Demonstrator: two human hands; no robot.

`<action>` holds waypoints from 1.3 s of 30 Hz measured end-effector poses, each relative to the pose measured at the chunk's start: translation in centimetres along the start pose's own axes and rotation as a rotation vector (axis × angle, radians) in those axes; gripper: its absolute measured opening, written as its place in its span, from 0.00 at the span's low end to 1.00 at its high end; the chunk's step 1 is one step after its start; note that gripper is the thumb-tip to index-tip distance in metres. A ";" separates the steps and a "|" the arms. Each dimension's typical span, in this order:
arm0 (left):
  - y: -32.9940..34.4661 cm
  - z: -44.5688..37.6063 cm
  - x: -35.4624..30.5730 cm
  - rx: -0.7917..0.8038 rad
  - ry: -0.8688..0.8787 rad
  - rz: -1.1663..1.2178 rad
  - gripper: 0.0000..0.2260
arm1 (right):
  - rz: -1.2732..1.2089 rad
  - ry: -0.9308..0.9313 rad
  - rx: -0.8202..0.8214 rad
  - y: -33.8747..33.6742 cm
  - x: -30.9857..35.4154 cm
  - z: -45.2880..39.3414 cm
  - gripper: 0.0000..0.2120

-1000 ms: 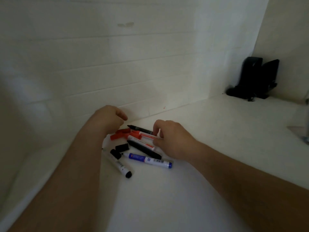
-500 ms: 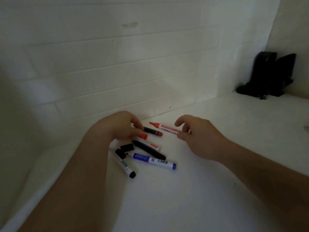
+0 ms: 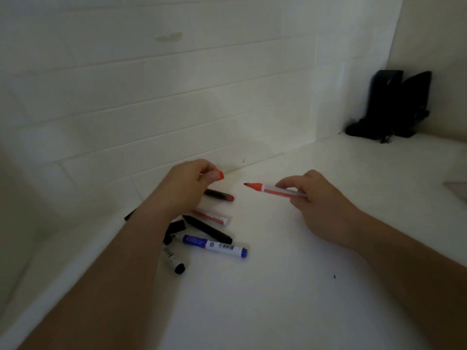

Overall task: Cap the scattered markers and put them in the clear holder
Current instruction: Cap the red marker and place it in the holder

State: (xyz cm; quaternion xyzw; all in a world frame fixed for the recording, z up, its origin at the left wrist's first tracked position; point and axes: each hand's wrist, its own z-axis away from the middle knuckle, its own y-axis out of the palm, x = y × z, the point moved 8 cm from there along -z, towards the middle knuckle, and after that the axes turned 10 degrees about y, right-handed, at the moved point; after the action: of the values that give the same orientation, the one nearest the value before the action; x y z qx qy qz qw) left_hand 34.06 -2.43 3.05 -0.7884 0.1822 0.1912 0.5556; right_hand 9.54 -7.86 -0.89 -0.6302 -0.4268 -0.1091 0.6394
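My right hand pinches an uncapped red marker, its tip pointing left, lifted above the white counter. My left hand grips a red cap between thumb and fingers, a short gap left of the marker's tip. Below my left hand lie several markers: a black one with a red end, a white and red one, a black one, a blue one and a white one with a black end. A loose black cap lies among them. No clear holder is plainly visible.
A white tiled wall runs close behind the markers. A black object stands in the far right corner. Something pale shows at the right edge. The white counter stretches in front.
My left hand has lifted off the pile with the red cap showing at its fingertips. My right hand has raised the red marker, its tip now facing the cap.
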 end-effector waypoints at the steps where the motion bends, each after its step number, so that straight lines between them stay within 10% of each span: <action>1: 0.3 0.1 -0.9 -0.044 0.003 0.099 0.06 | -0.001 -0.005 -0.021 -0.6 0.0 0.0 0.15; 5: 2.3 0.7 -3.3 -0.119 0.011 0.230 0.03 | 0.030 -0.021 -0.145 -3.3 -0.2 -0.1 0.01; 11: 3.7 0.8 -3.9 -0.129 0.038 0.158 0.08 | -0.058 0.010 -0.203 -4.1 -1.2 0.1 0.14; 39: 4.6 0.9 -7.1 -0.014 0.199 0.083 0.03 | -0.057 -0.113 -0.219 -2.6 0.6 1.1 0.12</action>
State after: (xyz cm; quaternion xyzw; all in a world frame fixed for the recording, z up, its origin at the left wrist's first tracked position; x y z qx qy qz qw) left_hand 25.58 -2.51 2.58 -0.7991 0.2678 0.1360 0.5208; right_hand 7.67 -7.15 1.21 -0.6891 -0.4653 -0.1377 0.5382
